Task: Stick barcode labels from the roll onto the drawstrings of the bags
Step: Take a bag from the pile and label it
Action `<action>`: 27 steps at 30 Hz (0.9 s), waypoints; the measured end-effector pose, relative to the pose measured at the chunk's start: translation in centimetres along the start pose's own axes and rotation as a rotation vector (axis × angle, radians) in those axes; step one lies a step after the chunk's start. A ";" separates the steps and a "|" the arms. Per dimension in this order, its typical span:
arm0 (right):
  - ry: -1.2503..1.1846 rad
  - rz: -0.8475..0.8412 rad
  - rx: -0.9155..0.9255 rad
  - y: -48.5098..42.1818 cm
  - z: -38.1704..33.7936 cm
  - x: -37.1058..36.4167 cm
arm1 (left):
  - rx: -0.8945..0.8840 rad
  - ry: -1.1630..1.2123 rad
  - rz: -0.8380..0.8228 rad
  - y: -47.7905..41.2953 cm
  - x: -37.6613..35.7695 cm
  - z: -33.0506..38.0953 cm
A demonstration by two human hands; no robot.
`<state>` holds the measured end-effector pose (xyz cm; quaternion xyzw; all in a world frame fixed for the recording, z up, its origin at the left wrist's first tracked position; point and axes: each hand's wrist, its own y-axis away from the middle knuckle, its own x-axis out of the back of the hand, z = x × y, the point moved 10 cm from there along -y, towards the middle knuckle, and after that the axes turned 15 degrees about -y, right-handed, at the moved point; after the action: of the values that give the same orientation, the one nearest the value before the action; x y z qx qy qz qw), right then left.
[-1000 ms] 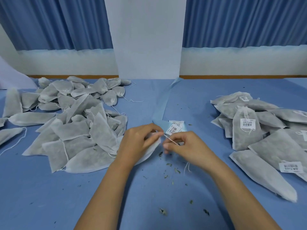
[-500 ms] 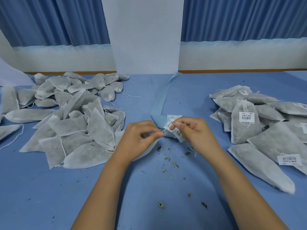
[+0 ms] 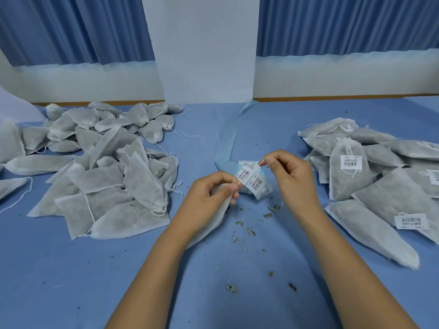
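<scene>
Just beyond the leaf crumbs on the desk, our left hand curls round a bag, thumb and forefinger pinching at its neck; the drawstring itself is too fine to make out. Our right hand nips a corner of a barcode label on the label strip, other fingers loosely bent. We should peel slowly, hold the string taut, and fold the label squarely round it. Unlabelled bags lie heaped to the left, labelled bags to the right, well apart. Farther off, a white pillar stands between blue curtains.
</scene>
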<state>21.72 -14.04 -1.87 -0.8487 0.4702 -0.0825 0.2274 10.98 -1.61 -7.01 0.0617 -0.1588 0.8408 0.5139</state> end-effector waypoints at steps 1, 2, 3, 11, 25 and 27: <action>0.025 -0.005 0.015 0.0 -0.1 -0.1 | -0.019 0.039 0.001 0.1 0.1 0.3; 0.035 0.007 0.024 0.0 -0.1 0.0 | -0.064 0.063 0.008 0.2 0.2 0.9; 0.018 0.036 0.017 0.1 0.0 0.2 | -0.122 0.073 0.019 0.3 0.4 1.8; 0.082 -0.178 -0.124 2.2 2.2 -4.7 | -0.268 -0.011 0.279 0.8 4.0 4.0; 0.159 -0.198 0.210 1.6 -2.1 -2.9 | -0.228 -0.374 0.101 0.4 1.4 3.7; 0.054 -0.126 0.115 1.2 -1.1 -2.3 | -0.214 -0.392 0.114 0.4 1.5 3.7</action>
<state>19.17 -13.01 -1.31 -0.8597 0.4164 -0.1461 0.2572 9.74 -1.72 -3.25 0.1599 -0.3472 0.8187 0.4286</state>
